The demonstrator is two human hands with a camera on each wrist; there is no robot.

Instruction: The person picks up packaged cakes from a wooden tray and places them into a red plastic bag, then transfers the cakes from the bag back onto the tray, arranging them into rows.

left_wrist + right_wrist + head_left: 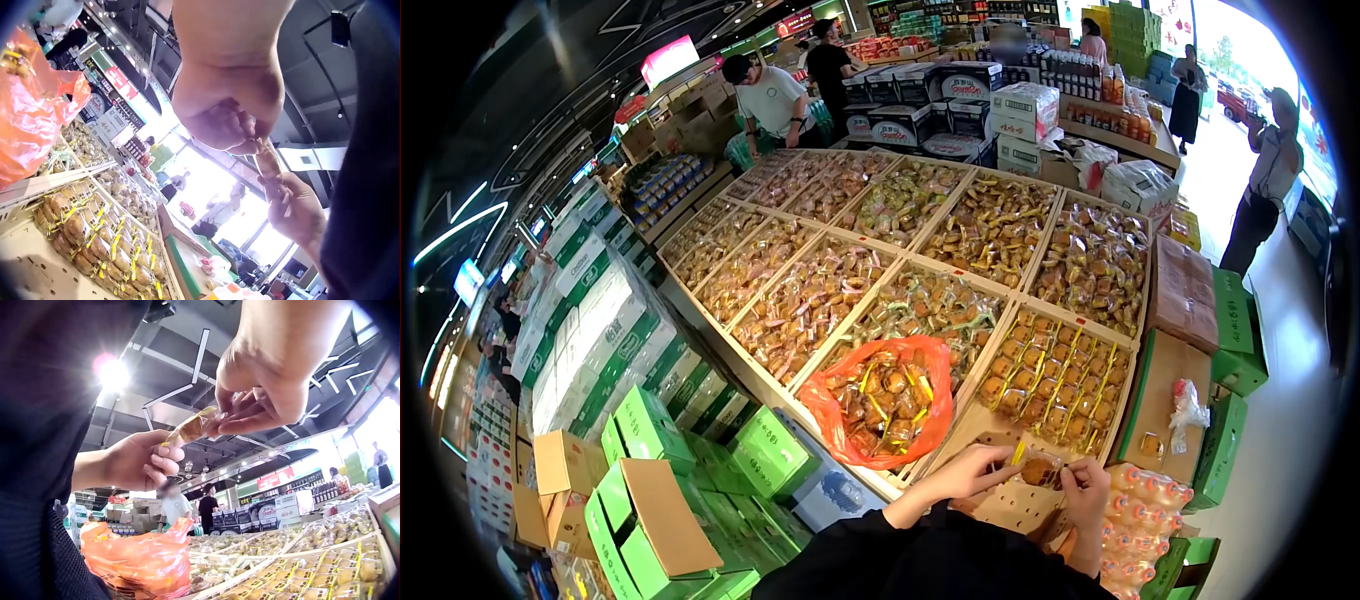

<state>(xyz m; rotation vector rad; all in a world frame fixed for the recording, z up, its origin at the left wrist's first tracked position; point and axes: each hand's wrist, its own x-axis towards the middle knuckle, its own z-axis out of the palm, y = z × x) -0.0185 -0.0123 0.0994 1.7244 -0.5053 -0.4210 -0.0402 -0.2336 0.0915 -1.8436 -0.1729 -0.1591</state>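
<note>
Both hands hold a clear-wrapped brown bun [1040, 470] over the bare, perforated front part of a display compartment [983, 432]. My left hand [968, 474] pinches one end of the wrapper, beside a yellow strip. At the other end, my right hand [1088, 490] pinches the clear film between thumb and fingers. In the right wrist view the bun [192, 427] spans the gap between the two hands. My left hand [228, 106] hides it in the left wrist view. An orange-red plastic bag [938, 385], full of similar wrapped buns, sits open to the left of my hands.
Rows of yellow-strapped wrapped buns [1055, 375] lie just beyond my hands. Wooden dividers [968, 195] separate compartments of wrapped snacks. Bottled drinks [1140, 520] stand close at right, green cartons [650, 530] at left. A person in a white shirt [770, 100] stands behind the display.
</note>
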